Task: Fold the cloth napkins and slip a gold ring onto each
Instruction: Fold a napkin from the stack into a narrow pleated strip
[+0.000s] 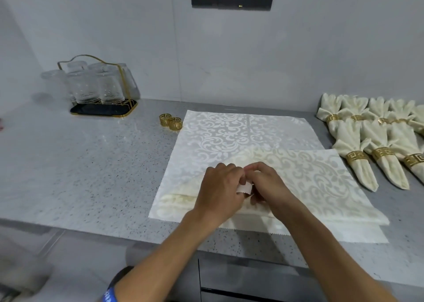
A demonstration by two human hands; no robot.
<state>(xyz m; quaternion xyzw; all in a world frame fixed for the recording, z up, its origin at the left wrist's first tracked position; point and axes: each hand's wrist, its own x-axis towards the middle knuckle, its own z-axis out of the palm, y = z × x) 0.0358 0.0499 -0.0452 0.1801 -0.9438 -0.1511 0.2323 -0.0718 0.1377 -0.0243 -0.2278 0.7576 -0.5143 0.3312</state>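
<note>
— On the speckled grey worktop (91, 164), what's there?
— A cream napkin (229, 136), two gold rings (171, 123) beside it, glasses in a rack (101, 88), folded napkins (371, 145) right.
— The hands?
— Left hand (220, 191) and right hand (268, 184) both pinch the napkin's corner.

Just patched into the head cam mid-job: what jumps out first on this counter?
Front and centre, both hands, left and right, pinch a corner of a cream patterned napkin partly folded over another spread flat beneath it. Along the right edge lies a cluster of finished napkins, each already wearing a gold ring. Two loose gold rings wait just left of the cloth's far corner, and a rack of glasses stands back left.
</note>
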